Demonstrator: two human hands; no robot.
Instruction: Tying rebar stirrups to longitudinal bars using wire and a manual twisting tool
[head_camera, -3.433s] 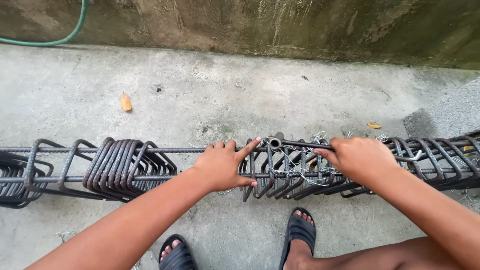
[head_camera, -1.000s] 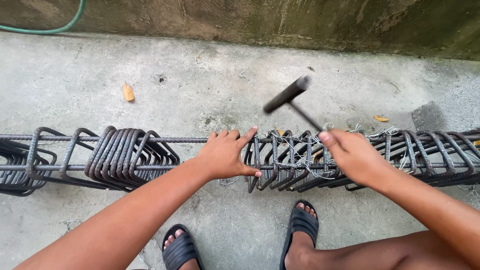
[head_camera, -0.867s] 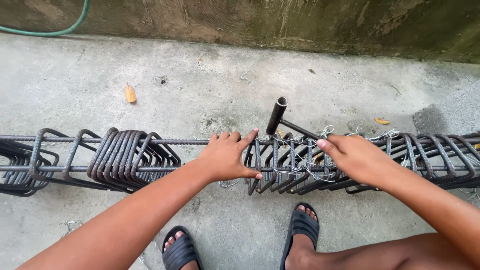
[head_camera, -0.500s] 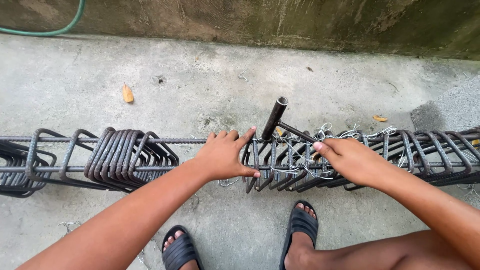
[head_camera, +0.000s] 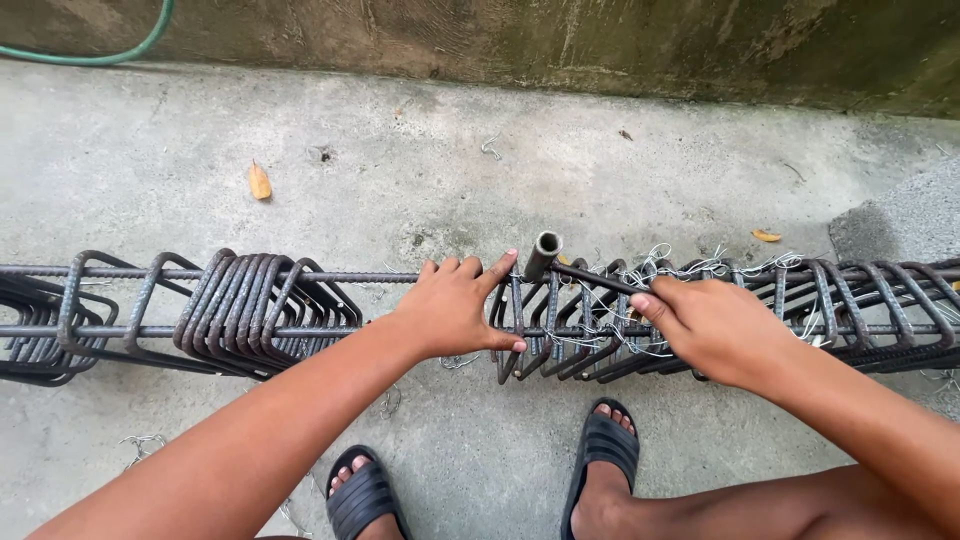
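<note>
A long rebar cage (head_camera: 250, 310) of dark steel stirrups on straight bars lies across the concrete floor in front of me. My left hand (head_camera: 455, 305) rests flat on the top bars, thumb out toward a stirrup. My right hand (head_camera: 710, 330) grips a dark metal hook tool (head_camera: 560, 265) with a short tubular handle; its tip sits among the stirrups and thin tie wires (head_camera: 650, 270). Both of my feet in dark sandals (head_camera: 598, 470) stand below the cage.
A stained concrete wall (head_camera: 600, 40) runs along the far side. A green hose (head_camera: 110, 50) lies at the top left. Dry leaves (head_camera: 259, 181) and a wire scrap (head_camera: 490, 148) lie on the floor. A bunched group of stirrups (head_camera: 245, 300) sits left of my hand.
The tool swung up in the air a second ago, then came back down; now its handle lies low against the stirrups. My left hand has stayed on the bars.
</note>
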